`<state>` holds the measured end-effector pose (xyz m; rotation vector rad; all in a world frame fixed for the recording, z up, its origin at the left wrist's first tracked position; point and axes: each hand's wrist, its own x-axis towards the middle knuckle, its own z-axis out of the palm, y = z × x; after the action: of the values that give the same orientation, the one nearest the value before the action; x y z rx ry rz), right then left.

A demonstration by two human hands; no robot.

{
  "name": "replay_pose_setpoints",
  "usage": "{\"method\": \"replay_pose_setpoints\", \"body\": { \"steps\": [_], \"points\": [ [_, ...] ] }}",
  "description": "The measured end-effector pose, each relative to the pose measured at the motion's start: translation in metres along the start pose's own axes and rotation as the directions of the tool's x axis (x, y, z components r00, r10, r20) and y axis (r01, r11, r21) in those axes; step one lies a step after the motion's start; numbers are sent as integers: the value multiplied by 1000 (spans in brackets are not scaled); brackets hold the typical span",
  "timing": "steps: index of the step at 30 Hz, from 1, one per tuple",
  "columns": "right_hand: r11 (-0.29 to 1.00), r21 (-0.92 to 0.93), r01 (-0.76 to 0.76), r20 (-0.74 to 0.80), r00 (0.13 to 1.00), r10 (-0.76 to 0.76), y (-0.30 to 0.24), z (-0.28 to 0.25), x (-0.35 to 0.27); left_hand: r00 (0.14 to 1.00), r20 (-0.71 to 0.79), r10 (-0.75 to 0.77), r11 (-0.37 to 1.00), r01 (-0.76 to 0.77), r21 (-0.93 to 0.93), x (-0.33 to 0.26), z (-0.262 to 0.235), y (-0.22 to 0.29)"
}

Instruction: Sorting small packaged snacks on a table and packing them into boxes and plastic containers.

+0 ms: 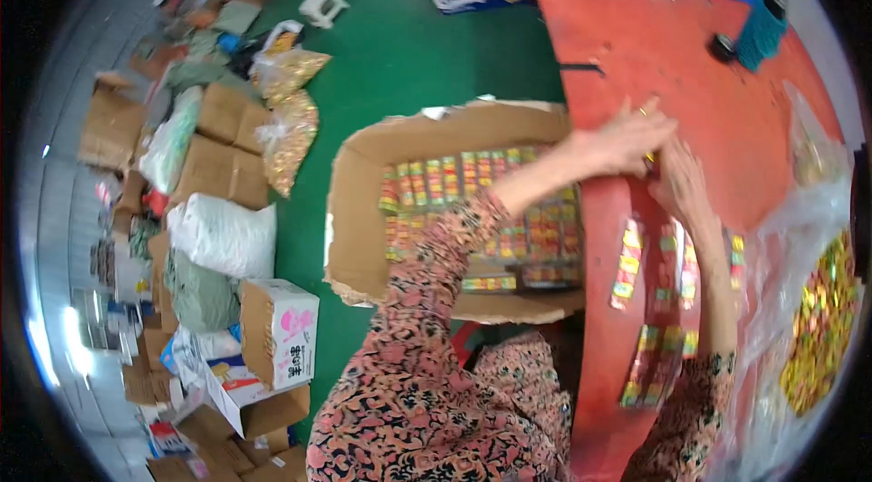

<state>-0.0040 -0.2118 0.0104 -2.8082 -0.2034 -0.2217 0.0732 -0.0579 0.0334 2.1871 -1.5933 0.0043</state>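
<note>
Red table point(690, 73) over green floor point(409, 55), both hands point(627, 132) point(686, 182) flat, fingers spread, beside colourful packet strips point(627, 264).

Left hand point(627, 132) and right hand point(683, 184) together on red surface point(672, 55); packet strips point(627, 264) just below; open box point(363, 209) left.

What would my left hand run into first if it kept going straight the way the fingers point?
Probably nothing soon: the left hand points up and right across the bare red table. The small black object lies roughly in that line, though depth is unclear.
</note>
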Motion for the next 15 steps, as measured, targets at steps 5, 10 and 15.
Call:
{"method": "replay_pose_setpoints", "body": {
  "steps": [5, 10, 15],
  "points": [
    [981, 135, -137, 4, 991, 137, -3, -34, -8, 992, 123, -15, 1000, 13, 17, 14, -13, -7],
    [893, 284, -349, 101, 937, 335, 29, -58, -26, 996, 90, -9, 994, -1, 106, 6, -6, -20],
    [776, 521, -354, 289, 929, 230, 35, -43, -31, 976, 210, -58, 998, 53, 29, 16, -8, -11]
  ]
}}
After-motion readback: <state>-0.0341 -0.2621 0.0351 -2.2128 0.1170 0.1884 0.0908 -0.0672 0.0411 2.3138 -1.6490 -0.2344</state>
